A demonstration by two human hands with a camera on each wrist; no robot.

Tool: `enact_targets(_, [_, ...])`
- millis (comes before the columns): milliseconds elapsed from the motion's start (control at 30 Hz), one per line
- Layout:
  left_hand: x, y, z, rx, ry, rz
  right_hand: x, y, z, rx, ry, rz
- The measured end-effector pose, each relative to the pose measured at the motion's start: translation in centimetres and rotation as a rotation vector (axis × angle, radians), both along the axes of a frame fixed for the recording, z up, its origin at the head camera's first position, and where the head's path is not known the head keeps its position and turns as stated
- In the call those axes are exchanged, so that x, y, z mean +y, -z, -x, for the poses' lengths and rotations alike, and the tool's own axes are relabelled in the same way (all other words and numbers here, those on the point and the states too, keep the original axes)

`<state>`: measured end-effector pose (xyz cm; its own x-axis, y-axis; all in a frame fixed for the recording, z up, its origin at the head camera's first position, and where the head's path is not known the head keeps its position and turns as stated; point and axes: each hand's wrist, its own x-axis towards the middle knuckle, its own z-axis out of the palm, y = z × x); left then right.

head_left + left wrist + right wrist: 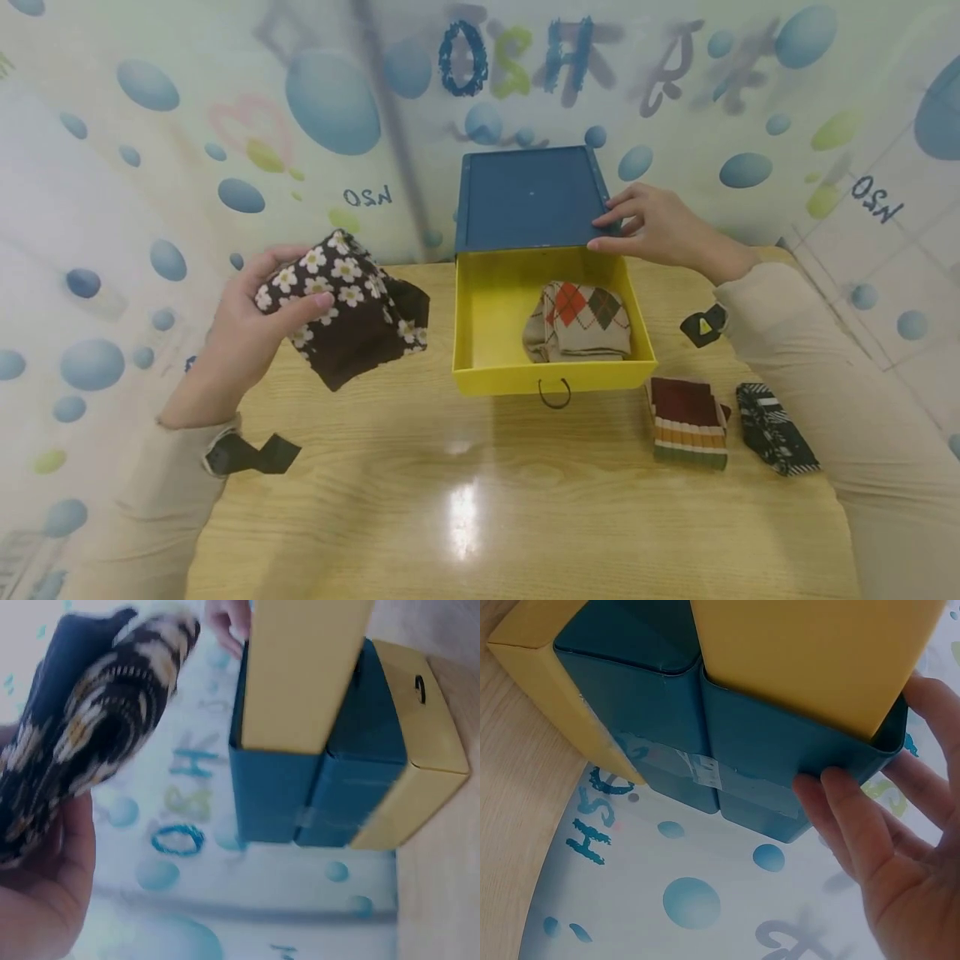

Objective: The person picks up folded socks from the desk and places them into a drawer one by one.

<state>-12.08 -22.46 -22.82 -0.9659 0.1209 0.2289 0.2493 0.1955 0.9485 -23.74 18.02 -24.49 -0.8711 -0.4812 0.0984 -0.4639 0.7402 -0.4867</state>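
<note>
My left hand [255,325] holds folded dark brown socks with white flowers [348,279] between thumb and fingers, left of the drawer and apart from it. The rolled fold of these socks shows close up in the left wrist view. A yellow drawer [487,379] stands pulled out of a blue casing [532,200]. Inside its right half lie folded beige argyle socks [592,321]. My right hand [660,225] rests at the casing's right front corner. In the right wrist view its fingers [855,810] touch the blue side, lightly bent and spread.
Below the top casing sit a second blue casing [360,772] and a yellow box front with a black loop handle [420,690]. Striped maroon socks [688,421] and black patterned socks [776,429] lie on the wooden table [375,500], right of the drawer. A patterned wall stands behind.
</note>
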Motion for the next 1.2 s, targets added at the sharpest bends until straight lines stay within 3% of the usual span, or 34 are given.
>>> enact_targets(100, [1.0,-1.5,-0.1,0.025,-0.060,0.120,0.0,0.0,0.0,0.007,0.001,0.001])
enact_targets(267, [2.9,-3.5,-0.1,0.066,-0.066,0.151,-0.1,0.0,0.0,-0.001,0.001,-0.003])
enact_targets(367, [4.2,-4.5,0.1,0.074,-0.005,0.102,-0.1,-0.1,-0.1,-0.011,0.004,-0.003])
enact_targets(500, [5.9,-5.6,0.5,0.086,0.090,0.111,0.0,0.0,0.0,-0.003,0.008,-0.005])
enact_targets(567, [6.6,-5.9,0.9,0.104,0.117,0.181,0.0,0.0,0.0,0.006,0.005,-0.010])
enact_targets(733, [8.3,-5.6,2.4,0.130,0.168,0.328,0.0,0.0,0.1,0.009,0.002,-0.023])
enact_targets(867, [9.4,-4.9,3.5,0.101,0.210,0.410,-0.1,-0.1,0.1,0.005,0.002,-0.024])
enact_targets(1200, [11.8,-3.7,5.4,0.015,0.370,0.495,-0.1,-0.2,0.0,0.005,-0.008,-0.029])
